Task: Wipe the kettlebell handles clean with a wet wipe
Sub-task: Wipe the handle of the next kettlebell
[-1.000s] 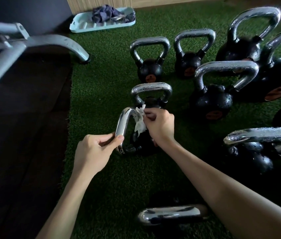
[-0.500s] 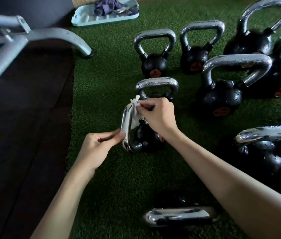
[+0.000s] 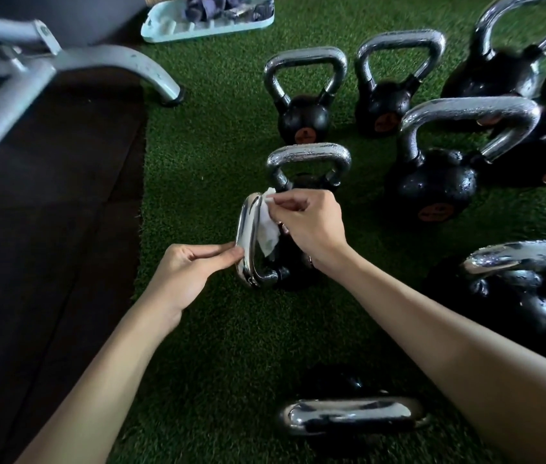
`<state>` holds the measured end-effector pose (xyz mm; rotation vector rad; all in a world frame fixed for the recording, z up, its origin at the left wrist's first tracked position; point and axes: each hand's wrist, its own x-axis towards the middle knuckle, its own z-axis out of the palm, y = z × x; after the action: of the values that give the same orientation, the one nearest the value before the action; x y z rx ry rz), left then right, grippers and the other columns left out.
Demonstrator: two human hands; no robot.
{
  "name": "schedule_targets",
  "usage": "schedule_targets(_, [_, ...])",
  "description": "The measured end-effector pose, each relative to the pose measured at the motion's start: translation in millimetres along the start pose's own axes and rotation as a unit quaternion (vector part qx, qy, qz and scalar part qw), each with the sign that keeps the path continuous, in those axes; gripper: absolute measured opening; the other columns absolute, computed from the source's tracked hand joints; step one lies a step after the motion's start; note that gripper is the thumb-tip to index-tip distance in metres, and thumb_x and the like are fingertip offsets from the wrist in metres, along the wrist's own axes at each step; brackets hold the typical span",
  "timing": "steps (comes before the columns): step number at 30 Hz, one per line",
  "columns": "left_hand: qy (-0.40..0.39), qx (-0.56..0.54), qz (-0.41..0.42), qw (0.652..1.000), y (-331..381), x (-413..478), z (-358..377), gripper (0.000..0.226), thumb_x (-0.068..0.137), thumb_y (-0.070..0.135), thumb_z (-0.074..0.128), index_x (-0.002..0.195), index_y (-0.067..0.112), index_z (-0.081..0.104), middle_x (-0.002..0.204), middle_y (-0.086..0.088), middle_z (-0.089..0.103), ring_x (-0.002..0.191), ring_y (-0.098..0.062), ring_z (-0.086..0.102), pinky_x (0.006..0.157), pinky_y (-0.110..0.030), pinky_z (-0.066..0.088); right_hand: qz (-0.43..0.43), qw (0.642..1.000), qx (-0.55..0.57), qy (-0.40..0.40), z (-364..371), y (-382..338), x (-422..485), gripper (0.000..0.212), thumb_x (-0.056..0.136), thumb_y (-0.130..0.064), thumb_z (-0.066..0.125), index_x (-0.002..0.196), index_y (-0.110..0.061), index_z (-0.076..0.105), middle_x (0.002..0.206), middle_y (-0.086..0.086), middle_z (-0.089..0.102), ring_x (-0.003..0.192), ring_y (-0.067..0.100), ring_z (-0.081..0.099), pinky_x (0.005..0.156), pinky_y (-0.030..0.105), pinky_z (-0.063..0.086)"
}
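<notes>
Left grip (image 3: 191,272): thumb and fingertips pinched the outer rim of the shiny chrome loop handle (image 3: 247,239) from its 8 o'clock side, steadying it.
Risk at the left: that hold looked light; if the fingers slid on the wet metal, the small black kettlebell (image 3: 290,262) would probably roll or drop back onto the green artificial turf (image 3: 198,169).
Handle, place: mid-view, turned edge-on, apparently tipped toward 9 o'clock, the ball at its 3 o'clock on the turf.
Handle, look: smooth, mirror-bright, with a few droplets near its lower bend; it would likely be slippery.
White wet wipe (image 3: 267,229): crumpled, pressed against the inner side of the loop, its tail hanging down.
Right grip (image 3: 308,226): fingers curled round the wipe, over the ball from 3 o'clock.
Risk at the right: the wipe was bunched small, so it could miss the outer rim under the left fingertips, or slip out.
Neighbour at 12 o'clock: a second chrome-handled kettlebell (image 3: 308,159) stood just behind; knuckles could knock it.
Others, 1 to 4 o'clock: larger kettlebells (image 3: 432,185), beaded with droplets.
</notes>
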<state>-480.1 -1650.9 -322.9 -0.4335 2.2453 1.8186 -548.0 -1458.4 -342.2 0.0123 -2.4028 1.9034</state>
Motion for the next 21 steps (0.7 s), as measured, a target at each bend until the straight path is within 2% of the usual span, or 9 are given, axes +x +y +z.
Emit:
schedule_targets(2, [0.002, 0.005, 0.009, 1.000, 2, 0, 1, 0.033, 0.075, 0.033, 0.081, 0.104, 0.018, 0.081, 0.103, 0.009, 0.078, 0.108, 0.001, 0.068, 0.107, -0.023, 0.040, -0.011, 1.000, -0.005, 0.005, 1, -2, 4, 0.011, 0.083, -0.022, 0.082, 0.094, -0.023, 0.084, 0.083, -0.013, 0.078, 0.076, -0.007, 0.070, 0.077, 0.016, 0.055])
schedule_targets(4, [0.003, 0.004, 0.012, 1.000, 4, -1, 2, 0.026, 0.079, 0.029, 0.079, 0.103, 0.017, 0.081, 0.102, 0.009, 0.078, 0.106, 0.003, 0.068, 0.107, -0.021, 0.040, -0.016, 0.999, -0.024, -0.018, 0, -3, -3, 0.013, 0.082, -0.022, 0.084, 0.095, -0.021, 0.083, 0.085, -0.012, 0.078, 0.076, -0.009, 0.069, 0.074, 0.010, 0.052])
schedule_targets(8, [-0.001, -0.002, 0.010, 1.000, 6, -1, -2, 0.038, 0.072, 0.036, 0.081, 0.103, 0.015, 0.081, 0.103, 0.006, 0.079, 0.108, -0.003, 0.069, 0.109, -0.027, 0.041, -0.036, 0.994, -0.061, -0.087, -2, 1, -31, 0.016, 0.078, -0.021, 0.087, 0.093, -0.018, 0.084, 0.084, -0.012, 0.078, 0.069, -0.013, 0.065, 0.065, 0.005, 0.046])
schedule_targets(9, [-0.001, 0.001, 0.006, 1.000, 6, -1, -2, 0.035, 0.073, 0.035, 0.081, 0.103, 0.016, 0.081, 0.101, 0.008, 0.079, 0.105, 0.001, 0.069, 0.104, -0.023, 0.042, -0.045, 0.993, -0.065, -0.090, -1, 0, -31, 0.016, 0.078, -0.022, 0.088, 0.093, -0.018, 0.084, 0.083, -0.012, 0.077, 0.068, -0.013, 0.065, 0.064, 0.004, 0.045])
schedule_targets(12, [-0.001, 0.008, 0.004, 1.000, 6, 1, 0, 0.020, 0.081, 0.027, 0.078, 0.100, 0.021, 0.080, 0.089, 0.017, 0.078, 0.084, 0.016, 0.066, 0.079, -0.008, 0.042, -0.027, 0.997, -0.037, -0.054, 1, -4, -19, 0.016, 0.077, -0.022, 0.088, 0.091, -0.019, 0.084, 0.085, -0.011, 0.079, 0.075, -0.010, 0.069, 0.072, 0.007, 0.050])
schedule_targets(13, [-0.005, 0.013, 0.005, 1.000, 8, 1, 1, 0.019, 0.080, 0.027, 0.078, 0.098, 0.022, 0.079, 0.087, 0.018, 0.077, 0.083, 0.017, 0.066, 0.078, -0.008, 0.042, -0.016, 0.998, -0.027, -0.048, 1, -5, -16, 0.016, 0.076, -0.023, 0.089, 0.091, -0.019, 0.084, 0.085, -0.011, 0.079, 0.077, -0.008, 0.070, 0.074, 0.009, 0.051])
schedule_targets(17, [-0.026, 0.038, -0.009, 0.999, 16, 4, -5, 0.022, 0.065, 0.039, 0.082, 0.084, 0.027, 0.084, 0.095, 0.007, 0.079, 0.107, -0.003, 0.068, 0.108, -0.026, 0.039, -0.025, 0.991, -0.053, -0.119, -8, -3, -37, 0.014, 0.075, -0.021, 0.090, 0.088, -0.018, 0.084, 0.078, -0.011, 0.077, 0.069, -0.007, 0.069, 0.064, 0.008, 0.049])
schedule_targets(21, [-0.045, 0.040, -0.026, 0.998, 20, 6, -10, 0.025, 0.067, 0.037, 0.083, 0.088, 0.024, 0.084, 0.098, 0.006, 0.079, 0.112, -0.002, 0.065, 0.115, -0.030, 0.031, -0.055, 0.981, -0.092, -0.163, -11, 3, -55, 0.010, 0.076, -0.017, 0.089, 0.085, -0.016, 0.084, 0.073, -0.012, 0.075, 0.056, -0.012, 0.060, 0.054, 0.005, 0.041])
